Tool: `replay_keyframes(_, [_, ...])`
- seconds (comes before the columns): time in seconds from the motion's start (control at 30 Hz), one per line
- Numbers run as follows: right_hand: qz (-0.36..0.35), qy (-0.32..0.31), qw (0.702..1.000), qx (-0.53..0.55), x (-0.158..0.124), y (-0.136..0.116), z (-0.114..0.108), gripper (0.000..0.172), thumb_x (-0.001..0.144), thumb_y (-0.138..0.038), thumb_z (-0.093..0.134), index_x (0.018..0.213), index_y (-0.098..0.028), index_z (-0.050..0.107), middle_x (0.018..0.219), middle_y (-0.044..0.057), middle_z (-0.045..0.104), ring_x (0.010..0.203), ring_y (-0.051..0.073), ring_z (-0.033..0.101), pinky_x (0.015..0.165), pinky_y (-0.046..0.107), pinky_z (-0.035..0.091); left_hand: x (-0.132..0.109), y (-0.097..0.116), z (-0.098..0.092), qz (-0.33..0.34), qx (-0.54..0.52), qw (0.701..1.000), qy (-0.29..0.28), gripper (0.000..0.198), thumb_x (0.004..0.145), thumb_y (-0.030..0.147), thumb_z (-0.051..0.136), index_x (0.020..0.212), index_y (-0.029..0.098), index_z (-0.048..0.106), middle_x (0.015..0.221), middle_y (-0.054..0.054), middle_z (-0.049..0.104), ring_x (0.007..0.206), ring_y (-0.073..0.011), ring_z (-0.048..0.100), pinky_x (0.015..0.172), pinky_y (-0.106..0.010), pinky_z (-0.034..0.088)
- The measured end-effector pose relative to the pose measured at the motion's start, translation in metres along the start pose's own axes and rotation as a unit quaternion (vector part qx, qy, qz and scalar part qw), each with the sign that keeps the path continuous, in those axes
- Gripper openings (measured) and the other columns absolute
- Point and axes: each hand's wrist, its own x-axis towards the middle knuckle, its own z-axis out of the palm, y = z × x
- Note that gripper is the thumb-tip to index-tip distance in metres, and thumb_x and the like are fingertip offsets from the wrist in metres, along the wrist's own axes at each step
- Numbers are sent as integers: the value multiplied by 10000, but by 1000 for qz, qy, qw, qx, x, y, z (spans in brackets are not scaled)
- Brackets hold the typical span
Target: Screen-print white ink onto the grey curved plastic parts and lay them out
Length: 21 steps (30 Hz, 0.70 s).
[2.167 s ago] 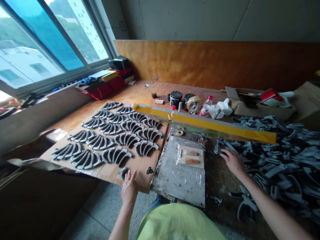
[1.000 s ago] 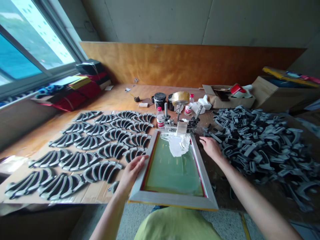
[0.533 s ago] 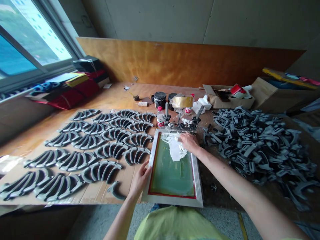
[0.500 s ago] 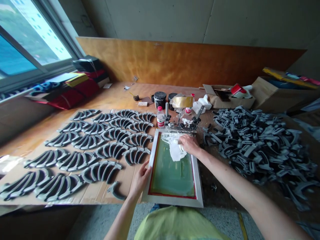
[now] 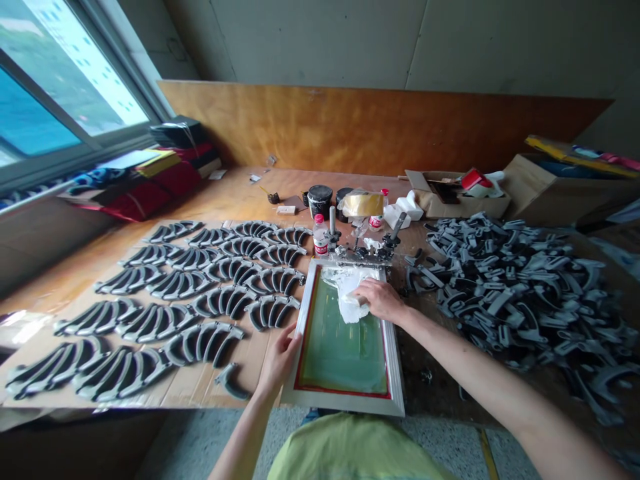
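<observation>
1. The left hand (image 5: 279, 359) lies at the left side of a screen frame (image 5: 394, 360), its thumb and fingers touching the metal; whether they clasp it underneath cannot be told

2. The right hand (image 5: 383, 300), apart from the left and farther off, has its fingers closed on a small flat tool (image 5: 359, 298) that they mostly hide

3. This tool is over the far half of the frame's green mesh (image 5: 337, 353), at a patch of white paste (image 5: 352, 315)

4. The frame lies in front of the person, its far end at a metal clamp (image 5: 357, 257)

5. To the left, curved grey parts (image 5: 215, 302) stand in fanned rows on cardboard (image 5: 260, 347), with one single part (image 5: 233, 383) near the left forearm

6. To the right spreads a heap of grey parts (image 5: 515, 287)

7. Beyond the clamp are a black tub (image 5: 320, 201) and a roll of yellow tape (image 5: 364, 204), with a red-capped bottle (image 5: 321, 237) just left of the clamp
</observation>
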Motion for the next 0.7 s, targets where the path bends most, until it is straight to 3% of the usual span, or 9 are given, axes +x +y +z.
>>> replay_keyframes(0.1, [-22,20,1000,-9,-15,-11,15,312,813,14,478,948,-170,691,905,79,673,898,213,576,767,300,465,-3,5,1,-9,-19,1000,-1,800,728,655,639,1330,139,532,634,28,612,600,-168,607,546,-255,468])
replay_keyframes(0.23, [-26,-1,999,23,-21,-9,2,278,836,-24,540,984,-205,690,908,41,679,878,185,604,753,269,472,-9,17,2,-12,-12,1000,13,793,709,660,653,1298,138,563,638,18,634,619,-177,622,554,-259,482])
replay_keyframes(0.3, [18,16,999,47,-3,0,-11,302,846,-109,624,1108,-254,669,987,19,688,882,172,626,763,263,477,-13,27,1,-20,-7,1000,11,794,701,662,660,1291,138,567,655,11,644,634,-185,632,565,-268,494])
replay_keyframes(0.43, [132,28,990,35,49,18,-33,644,807,-236,732,1397,-341,497,1064,20,684,862,185,650,785,273,478,-24,56,-8,-32,-24,999,-13,804,709,630,685,1365,197,518,776,-14,699,706,-208,669,607,-288,522])
replay_keyframes(0.53, [197,53,978,-36,63,29,-50,636,849,-363,689,1441,-326,458,1047,72,683,826,220,655,760,304,470,-27,85,-18,-2,-15,1000,-5,657,728,619,676,1241,211,641,913,-47,729,813,-229,677,658,-289,530])
replay_keyframes(0.6, [227,115,965,-59,53,41,-60,548,904,-437,594,1423,-298,484,1077,97,681,849,239,653,756,322,464,-23,107,-20,37,-17,999,6,545,758,622,644,1086,192,713,968,-57,726,832,-220,666,685,-283,530])
replay_keyframes(0.7, [298,190,935,-34,16,65,-62,410,960,-409,465,1308,-223,577,1027,98,702,856,241,646,748,329,460,-8,142,-13,130,-95,987,16,527,810,641,564,1002,170,703,989,-71,712,822,-206,661,740,-315,545])
